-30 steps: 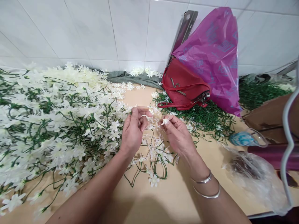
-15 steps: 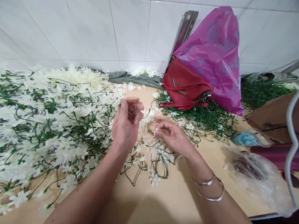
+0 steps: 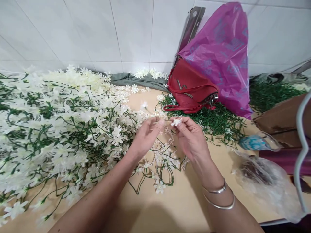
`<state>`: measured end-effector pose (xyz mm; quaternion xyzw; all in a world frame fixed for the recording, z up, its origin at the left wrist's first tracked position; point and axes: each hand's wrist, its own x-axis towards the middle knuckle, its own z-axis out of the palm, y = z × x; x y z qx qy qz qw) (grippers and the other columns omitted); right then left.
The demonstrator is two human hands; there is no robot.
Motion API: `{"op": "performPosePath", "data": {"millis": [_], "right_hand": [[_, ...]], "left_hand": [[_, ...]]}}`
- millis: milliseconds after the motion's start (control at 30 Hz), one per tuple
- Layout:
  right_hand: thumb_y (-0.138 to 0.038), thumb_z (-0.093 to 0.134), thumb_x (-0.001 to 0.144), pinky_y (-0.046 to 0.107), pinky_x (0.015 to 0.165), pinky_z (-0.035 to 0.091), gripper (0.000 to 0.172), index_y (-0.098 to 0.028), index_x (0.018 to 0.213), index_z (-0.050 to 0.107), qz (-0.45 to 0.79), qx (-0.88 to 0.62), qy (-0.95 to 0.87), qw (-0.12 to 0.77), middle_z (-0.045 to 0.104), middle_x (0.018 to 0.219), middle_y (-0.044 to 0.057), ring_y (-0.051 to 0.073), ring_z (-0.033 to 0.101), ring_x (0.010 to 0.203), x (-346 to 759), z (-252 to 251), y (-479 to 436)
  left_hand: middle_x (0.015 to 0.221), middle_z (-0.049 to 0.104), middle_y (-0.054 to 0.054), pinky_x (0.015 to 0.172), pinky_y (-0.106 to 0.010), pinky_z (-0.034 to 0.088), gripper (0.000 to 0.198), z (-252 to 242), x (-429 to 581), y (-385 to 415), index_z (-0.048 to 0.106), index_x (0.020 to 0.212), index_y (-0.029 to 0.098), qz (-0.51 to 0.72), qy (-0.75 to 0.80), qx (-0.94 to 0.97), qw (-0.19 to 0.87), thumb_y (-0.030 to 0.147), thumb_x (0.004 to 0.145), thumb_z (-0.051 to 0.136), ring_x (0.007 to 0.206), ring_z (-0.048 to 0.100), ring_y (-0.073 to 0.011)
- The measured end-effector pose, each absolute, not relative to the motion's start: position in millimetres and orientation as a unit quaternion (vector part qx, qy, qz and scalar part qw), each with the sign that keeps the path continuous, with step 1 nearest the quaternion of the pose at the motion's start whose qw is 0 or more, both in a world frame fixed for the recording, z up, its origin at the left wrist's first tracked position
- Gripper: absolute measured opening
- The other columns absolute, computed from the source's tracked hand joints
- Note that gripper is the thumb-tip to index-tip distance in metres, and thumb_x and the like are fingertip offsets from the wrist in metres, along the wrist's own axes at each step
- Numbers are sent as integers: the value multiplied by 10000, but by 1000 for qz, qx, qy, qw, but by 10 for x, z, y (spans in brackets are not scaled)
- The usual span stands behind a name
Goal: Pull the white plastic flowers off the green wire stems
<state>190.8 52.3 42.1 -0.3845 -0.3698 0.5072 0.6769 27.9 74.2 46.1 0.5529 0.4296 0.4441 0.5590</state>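
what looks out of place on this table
The red handbag does: it sits at the back of the table, apparently right on the green stems, an odd perch for a bag when white flowers and stems cover so much of the surface.

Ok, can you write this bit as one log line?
right hand: pinching white flower | left hand: close by, hold unclear | flower heap: far left | red bag: beyond right hand
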Motion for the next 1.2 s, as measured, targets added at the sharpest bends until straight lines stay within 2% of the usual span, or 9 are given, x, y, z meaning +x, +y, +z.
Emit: {"op": "performPosePath", "data": {"millis": [100,167,267,367,467,567,633,800,1200], "right_hand": [[-344,929,714,265,884,536,240,-260,807,724,479,-405,-321,709,751,966,-18,116,665,840,2017,430,558],[-345,937,699,250,832,544,260,-252,811,722,497,-417,-323,689,742,932,-16,108,659,789,2041,461,542],[-361,946,688,233,734,547,272,-249,819,736,568,-405,-348,626,719,845,-21,103,641,706,1992,548,471],[-368,949,692,227,715,547,261,-253,797,739,600,-369,-379,600,718,829,-21,106,652,711,1934,648,401],[-356,945,702,237,759,555,249,-250,786,736,593,-352,-394,608,759,942,-1,116,679,764,1959,708,383],[-348,947,700,243,768,557,253,-256,809,738,571,-363,-386,627,767,1030,4,114,677,769,2044,698,411],[-345,962,677,231,730,548,273,-257,807,738,555,-384,-377,634,757,954,-11,103,652,719,2091,659,440],[-415,977,637,222,669,504,329,-225,770,743,568,-440,-371,588,677,716,-28,102,607,653,2094,533,505],[-459,966,623,258,643,469,354,-209,765,758,562,-481,-381,554,660,665,-29,111,572,607,2019,419,543]], "left_hand": [[1022,759,-107,879,-393,567,284,486,269,721,721,1074,155,423,433,658,447,410,982,638,937,703,-233],[1159,745,-110,961,-413,566,223,507,277,694,692,1163,170,460,386,729,327,274,985,608,1049,697,-234],[1384,679,-104,1113,-426,513,405,507,299,657,583,1368,198,459,305,800,238,113,975,536,1276,637,-223],[1355,716,-81,1085,-396,547,413,482,310,637,569,1399,215,452,307,787,287,120,1000,530,1216,693,-200],[1244,771,-76,1039,-378,573,298,473,303,649,665,1295,208,488,313,702,415,191,1014,570,1110,740,-192],[995,807,-61,855,-320,611,194,474,295,698,739,1131,187,497,294,598,556,260,979,642,856,750,-161],[858,774,-32,688,-259,562,151,465,293,734,751,1025,179,484,310,557,599,284,945,677,675,662,-116],[701,621,21,585,-222,395,238,381,296,782,705,830,168,456,371,535,607,399,879,738,604,485,-93],[692,557,44,588,-230,372,286,274,279,772,683,860,174,439,396,528,610,458,867,720,587,429,-95]]}}
